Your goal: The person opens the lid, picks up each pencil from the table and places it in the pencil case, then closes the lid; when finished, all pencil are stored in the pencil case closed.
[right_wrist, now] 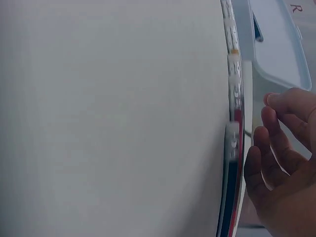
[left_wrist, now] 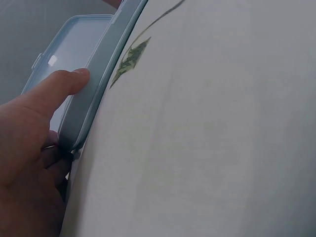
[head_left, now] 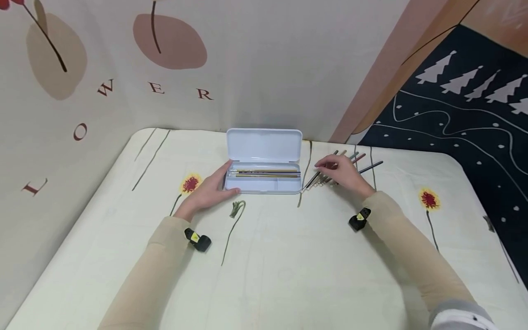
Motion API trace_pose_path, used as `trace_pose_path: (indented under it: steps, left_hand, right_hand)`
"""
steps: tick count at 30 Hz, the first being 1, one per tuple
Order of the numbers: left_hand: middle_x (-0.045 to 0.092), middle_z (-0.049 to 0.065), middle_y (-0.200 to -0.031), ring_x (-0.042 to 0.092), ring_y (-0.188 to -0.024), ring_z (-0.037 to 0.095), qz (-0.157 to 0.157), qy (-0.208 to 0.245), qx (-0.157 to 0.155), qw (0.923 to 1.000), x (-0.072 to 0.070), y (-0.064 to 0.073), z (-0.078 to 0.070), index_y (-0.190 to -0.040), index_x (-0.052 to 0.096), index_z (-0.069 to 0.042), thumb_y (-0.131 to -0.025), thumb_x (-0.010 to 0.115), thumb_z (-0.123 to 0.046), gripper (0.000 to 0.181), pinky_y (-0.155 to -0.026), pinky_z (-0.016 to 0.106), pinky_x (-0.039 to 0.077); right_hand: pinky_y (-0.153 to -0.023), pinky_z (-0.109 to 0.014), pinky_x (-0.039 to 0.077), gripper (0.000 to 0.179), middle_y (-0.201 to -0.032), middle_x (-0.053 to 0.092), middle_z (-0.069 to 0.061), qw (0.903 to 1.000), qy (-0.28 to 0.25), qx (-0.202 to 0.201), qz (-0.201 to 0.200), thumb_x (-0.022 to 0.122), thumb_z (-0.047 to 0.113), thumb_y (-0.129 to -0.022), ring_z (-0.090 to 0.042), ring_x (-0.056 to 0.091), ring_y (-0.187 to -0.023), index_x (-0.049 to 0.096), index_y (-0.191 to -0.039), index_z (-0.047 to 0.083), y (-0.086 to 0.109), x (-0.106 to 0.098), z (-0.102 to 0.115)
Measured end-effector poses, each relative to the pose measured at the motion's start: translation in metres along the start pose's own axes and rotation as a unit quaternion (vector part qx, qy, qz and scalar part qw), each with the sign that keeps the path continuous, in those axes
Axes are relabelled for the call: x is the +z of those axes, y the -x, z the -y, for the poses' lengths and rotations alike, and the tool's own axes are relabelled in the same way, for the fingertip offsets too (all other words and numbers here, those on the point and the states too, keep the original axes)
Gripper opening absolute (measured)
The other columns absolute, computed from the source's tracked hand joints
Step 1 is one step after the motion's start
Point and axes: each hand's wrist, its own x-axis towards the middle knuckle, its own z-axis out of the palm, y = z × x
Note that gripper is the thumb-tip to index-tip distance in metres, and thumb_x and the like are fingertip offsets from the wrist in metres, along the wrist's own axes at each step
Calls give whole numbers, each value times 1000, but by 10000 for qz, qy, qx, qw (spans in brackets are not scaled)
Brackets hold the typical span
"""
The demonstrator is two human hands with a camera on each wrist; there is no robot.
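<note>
A pale blue pencil case (head_left: 264, 185) stands with its lid (head_left: 264, 145) raised; several slim pencils (head_left: 266, 172) lie lengthwise inside. At its left end, my left hand (head_left: 208, 190) grips the case, thumb on the front wall and fingers round the end. The left wrist view shows the thumb (left_wrist: 74, 81) against that wall. To the right of the case, my right hand (head_left: 340, 173) is over a loose bunch of pencils (head_left: 315, 179), its fingers loosely bent. In the right wrist view nothing shows between thumb and fingers. Clear tips cover the ends of the pencils (right_wrist: 232, 143) there.
A pale cloth with printed flowers (head_left: 429, 199) covers the table (head_left: 309, 275). Behind the case hangs a light printed curtain (head_left: 264, 68); a dark cloth with white trees (head_left: 466, 114) hangs at the right. Black wrist cameras (head_left: 198, 240) sit on both sleeves.
</note>
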Motion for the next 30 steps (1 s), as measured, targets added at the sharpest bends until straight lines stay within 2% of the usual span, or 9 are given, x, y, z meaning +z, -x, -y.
trace_pose_path:
  steps: [12,23,30]
  left_hand:
    - [15,16,-159,15,-143,34,5,17,-50,10000,-1,1,-1,-156,7,-8,-90,69,-30,93,-114,50,17]
    - [16,16,-159,14,-143,34,9,60,-67,10000,-1,1,-1,-156,8,-8,-90,69,-30,93,-114,50,17]
    - [16,16,-159,14,-144,34,26,59,-85,9999,0,0,0,-156,8,-9,-90,69,-31,93,-114,51,17]
  right_hand:
    - [-72,-20,46,17,-103,67,-15,9989,381,28,-263,61,3,-93,-23,59,-88,70,-106,-2,17,-27,-25]
    - [-69,-17,45,18,-104,65,-18,9949,732,463,-521,61,4,-93,-23,56,-87,70,-107,-4,34,-55,-37]
    - [-69,-14,43,21,-109,64,-21,9930,833,651,-526,60,6,-95,-22,56,-90,67,-111,-6,43,-70,-45]
